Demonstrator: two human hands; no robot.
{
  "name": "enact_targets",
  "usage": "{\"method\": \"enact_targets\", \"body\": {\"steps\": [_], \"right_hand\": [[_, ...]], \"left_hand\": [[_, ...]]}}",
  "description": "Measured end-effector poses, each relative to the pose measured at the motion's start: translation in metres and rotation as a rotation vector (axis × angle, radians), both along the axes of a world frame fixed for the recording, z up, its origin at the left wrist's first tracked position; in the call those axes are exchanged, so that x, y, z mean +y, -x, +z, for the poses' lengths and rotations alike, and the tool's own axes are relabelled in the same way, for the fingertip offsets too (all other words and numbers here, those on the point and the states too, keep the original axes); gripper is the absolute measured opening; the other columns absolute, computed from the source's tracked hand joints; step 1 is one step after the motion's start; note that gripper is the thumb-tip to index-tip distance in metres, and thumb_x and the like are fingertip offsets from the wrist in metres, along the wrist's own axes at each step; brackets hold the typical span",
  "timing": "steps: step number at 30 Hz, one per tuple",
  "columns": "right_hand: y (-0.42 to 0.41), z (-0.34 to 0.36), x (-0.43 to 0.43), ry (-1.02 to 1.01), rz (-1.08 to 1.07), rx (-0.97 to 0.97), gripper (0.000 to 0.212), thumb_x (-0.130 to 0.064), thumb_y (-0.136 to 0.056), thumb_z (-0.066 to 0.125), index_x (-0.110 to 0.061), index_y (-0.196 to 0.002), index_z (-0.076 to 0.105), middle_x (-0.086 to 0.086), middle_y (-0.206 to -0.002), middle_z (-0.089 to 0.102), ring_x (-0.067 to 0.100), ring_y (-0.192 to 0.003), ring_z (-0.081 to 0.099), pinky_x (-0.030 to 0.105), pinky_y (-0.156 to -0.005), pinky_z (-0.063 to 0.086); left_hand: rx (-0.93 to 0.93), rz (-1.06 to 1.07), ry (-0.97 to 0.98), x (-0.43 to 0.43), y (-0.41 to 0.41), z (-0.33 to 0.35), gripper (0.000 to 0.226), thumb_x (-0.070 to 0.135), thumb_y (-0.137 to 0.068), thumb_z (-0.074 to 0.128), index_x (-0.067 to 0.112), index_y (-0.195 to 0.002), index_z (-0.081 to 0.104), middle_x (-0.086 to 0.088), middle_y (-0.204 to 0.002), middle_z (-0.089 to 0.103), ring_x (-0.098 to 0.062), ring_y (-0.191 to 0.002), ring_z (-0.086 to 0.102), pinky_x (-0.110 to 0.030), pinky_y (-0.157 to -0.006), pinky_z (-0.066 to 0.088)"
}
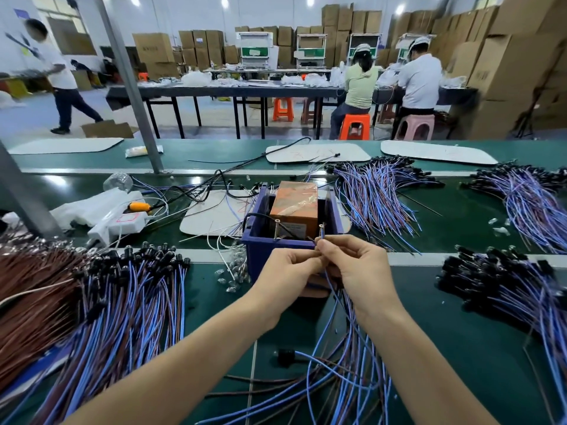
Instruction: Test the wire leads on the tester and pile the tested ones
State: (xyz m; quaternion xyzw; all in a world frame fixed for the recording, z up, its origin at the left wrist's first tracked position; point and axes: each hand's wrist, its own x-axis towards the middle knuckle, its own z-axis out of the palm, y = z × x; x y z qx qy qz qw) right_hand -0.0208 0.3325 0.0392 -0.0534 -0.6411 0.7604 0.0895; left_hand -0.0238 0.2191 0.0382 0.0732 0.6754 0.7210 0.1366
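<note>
Both hands are up at the near side of the tester (pixel 260 250), a blue box with a brown block inside. The box sits in the middle of the green bench (pixel 460 348). The right hand (pixel 360 265) pinches the thin bare end of one wire lead (pixel 329 285) with thumb and finger, right by the right screw (pixel 321 230) on the box rim. The left hand (pixel 288 266) is curled and pinches beside it, most likely on the lead's other end, though that bit is too small to see well. The blue lead hangs down between the wrists into the loose leads (pixel 346 363) by the front edge.

What could go wrong? The bare ends are tiny. If a tip slips off a screw, or never reaches the left screw (pixel 277 223), the test may look bad when the lead is fine. If the two ends touch each other, the test could be wrong too. The hanging part could snag the loose leads and drag them up. There is a big pile (pixel 132 296) by the left edge and another pile (pixel 503 289) by the right edge. I cannot tell which one is for tested leads, so this lead could be dropped in the wrong one.
</note>
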Motion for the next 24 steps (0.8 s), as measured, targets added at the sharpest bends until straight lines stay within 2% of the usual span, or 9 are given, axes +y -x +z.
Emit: {"method": "enact_targets", "body": {"steps": [2,10,17,24], "right_hand": [[0.001,-0.005,-0.002,0.011,0.018,-0.02,0.013,-0.004,-0.084,0.069,-0.012,-0.073,0.07,0.0,-0.06,0.068,0.009,-0.055,0.061,0.021,-0.056,0.054],[0.006,-0.022,-0.005,0.047,0.011,-0.153,0.013,-0.004,-0.084,0.069,-0.008,-0.072,0.071,0.006,-0.063,0.071,0.012,-0.056,0.067,0.022,-0.053,0.055],[0.014,-0.025,-0.004,0.122,-0.049,-0.236,0.02,-0.004,-0.085,0.068,-0.006,-0.065,0.071,0.002,-0.052,0.065,0.007,-0.039,0.057,0.015,-0.038,0.042],[0.021,-0.021,-0.003,0.171,-0.045,-0.291,0.019,-0.004,-0.084,0.068,-0.005,-0.066,0.069,0.0,-0.046,0.063,0.009,-0.034,0.055,0.013,-0.035,0.039]], "left_hand": [[-0.017,0.013,0.034,-0.004,0.001,-0.005,0.02,0.011,-0.095,0.054,0.012,-0.093,0.075,0.0,-0.078,0.074,-0.011,-0.067,0.068,-0.022,-0.059,0.055],[-0.123,0.029,0.118,-0.008,0.007,-0.019,0.019,0.013,-0.093,0.056,0.01,-0.09,0.074,-0.003,-0.078,0.072,-0.009,-0.061,0.061,-0.019,-0.054,0.05],[-0.126,0.063,0.156,0.003,0.014,-0.023,0.024,0.017,-0.096,0.053,0.005,-0.09,0.073,0.001,-0.07,0.07,-0.006,-0.052,0.053,-0.016,-0.05,0.045],[-0.114,0.106,0.174,0.007,0.02,-0.023,0.026,0.017,-0.095,0.053,0.0,-0.092,0.073,0.0,-0.071,0.07,-0.006,-0.05,0.051,-0.017,-0.05,0.043]]}}
